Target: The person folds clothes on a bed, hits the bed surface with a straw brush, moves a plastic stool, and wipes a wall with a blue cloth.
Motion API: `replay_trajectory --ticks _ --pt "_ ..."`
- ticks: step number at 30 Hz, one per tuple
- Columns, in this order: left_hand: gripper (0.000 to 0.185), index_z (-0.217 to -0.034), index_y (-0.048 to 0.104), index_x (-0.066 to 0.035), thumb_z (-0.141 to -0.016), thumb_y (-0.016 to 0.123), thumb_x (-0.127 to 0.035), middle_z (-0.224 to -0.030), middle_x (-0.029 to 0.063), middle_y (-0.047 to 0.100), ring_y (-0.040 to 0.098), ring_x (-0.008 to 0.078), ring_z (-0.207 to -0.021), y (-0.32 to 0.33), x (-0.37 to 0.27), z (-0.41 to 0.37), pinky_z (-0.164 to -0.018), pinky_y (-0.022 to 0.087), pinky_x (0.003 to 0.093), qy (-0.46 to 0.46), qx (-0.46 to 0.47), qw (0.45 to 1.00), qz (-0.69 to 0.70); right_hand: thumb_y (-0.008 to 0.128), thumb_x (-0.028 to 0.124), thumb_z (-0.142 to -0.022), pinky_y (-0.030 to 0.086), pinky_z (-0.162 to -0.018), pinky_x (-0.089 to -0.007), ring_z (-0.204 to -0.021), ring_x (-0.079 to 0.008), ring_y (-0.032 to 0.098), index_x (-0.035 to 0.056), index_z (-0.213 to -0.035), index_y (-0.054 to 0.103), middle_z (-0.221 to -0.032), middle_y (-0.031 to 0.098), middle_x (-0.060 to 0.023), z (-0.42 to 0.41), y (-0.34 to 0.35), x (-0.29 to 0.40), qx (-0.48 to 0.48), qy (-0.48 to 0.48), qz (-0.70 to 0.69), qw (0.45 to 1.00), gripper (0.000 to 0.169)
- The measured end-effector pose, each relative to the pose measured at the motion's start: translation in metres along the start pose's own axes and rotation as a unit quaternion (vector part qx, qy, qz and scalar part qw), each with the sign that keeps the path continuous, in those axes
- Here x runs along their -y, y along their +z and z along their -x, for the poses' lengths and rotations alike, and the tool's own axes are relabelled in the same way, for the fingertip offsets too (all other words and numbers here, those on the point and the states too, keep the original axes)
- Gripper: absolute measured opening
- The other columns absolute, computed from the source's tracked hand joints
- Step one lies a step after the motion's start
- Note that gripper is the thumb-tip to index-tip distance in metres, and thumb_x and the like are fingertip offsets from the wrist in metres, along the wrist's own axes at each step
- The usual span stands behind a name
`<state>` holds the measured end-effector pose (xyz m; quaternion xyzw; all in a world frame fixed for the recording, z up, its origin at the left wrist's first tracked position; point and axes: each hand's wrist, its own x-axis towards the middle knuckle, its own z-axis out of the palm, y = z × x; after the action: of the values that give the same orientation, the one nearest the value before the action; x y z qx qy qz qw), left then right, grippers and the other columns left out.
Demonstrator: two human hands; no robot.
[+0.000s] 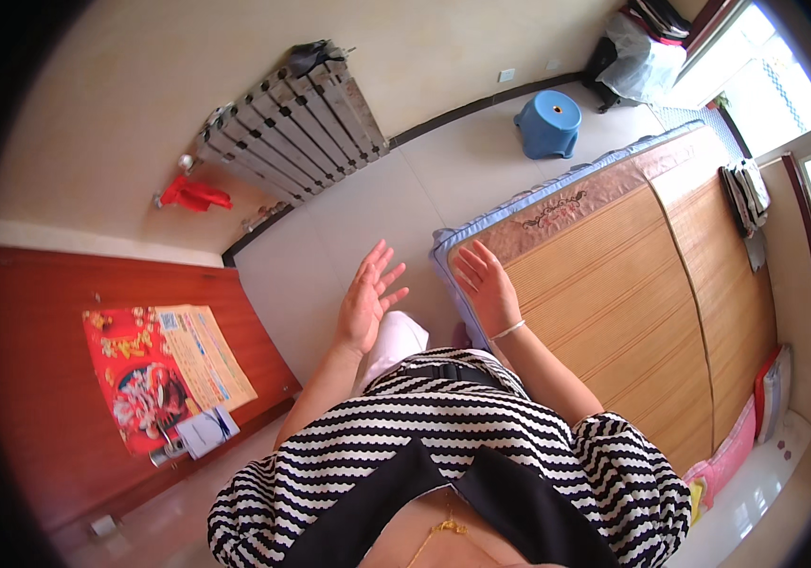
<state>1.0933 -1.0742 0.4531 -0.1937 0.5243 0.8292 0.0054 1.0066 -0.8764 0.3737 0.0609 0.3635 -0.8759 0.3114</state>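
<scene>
My left hand point(370, 298) is raised in front of my body with its fingers spread, holding nothing, over the tiled floor. Across from it, my right hand point(488, 284) is held up with its fingers apart and nothing in it, and a pale band circles its wrist. That hand appears above the near corner of a bed covered with a woven bamboo mat point(604, 284). The hands do not touch each other. A red wooden table point(43, 397) stands to the left, bearing a red and tan printed poster point(199, 348) and a small white box point(208, 433).
A metal radiator point(295, 128) with a red cloth point(196, 194) near it is on the wall. A blue plastic stool point(549, 124) stands beyond the bed. Folded clothes point(745, 199) lie at the bed's far right, and a pink pillow point(728, 451) at its lower right end.
</scene>
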Motion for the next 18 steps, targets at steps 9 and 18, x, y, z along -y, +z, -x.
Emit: replay_trajectory --ticks 9,18 --pt "0.058 -0.143 0.024 -0.015 -0.095 0.036 -0.044 -0.147 0.0136 0.023 0.039 0.0238 -0.125 -0.07 -0.084 -0.204 -0.096 0.04 0.0382 -0.069 0.088 0.993 -0.048 0.043 0.034 -0.094 0.036 -0.1 -0.0367 -0.123 -0.0238 0.044 0.0068 -0.139 0.029 -0.134 0.043 -0.0123 -0.172 0.042 0.006 -0.142 -0.085 -0.084 0.983 0.054" --pt "0.057 -0.143 0.024 -0.012 -0.096 0.036 -0.042 -0.147 0.0139 0.024 0.038 0.0243 -0.127 -0.062 -0.156 -0.37 -0.097 0.038 0.039 -0.131 0.235 0.956 -0.117 0.041 0.033 -0.096 0.038 -0.098 -0.0358 -0.12 -0.0221 0.046 0.0072 -0.139 0.029 -0.132 0.045 -0.0111 -0.27 0.1 0.027 -0.229 -0.133 -0.114 0.957 0.052"
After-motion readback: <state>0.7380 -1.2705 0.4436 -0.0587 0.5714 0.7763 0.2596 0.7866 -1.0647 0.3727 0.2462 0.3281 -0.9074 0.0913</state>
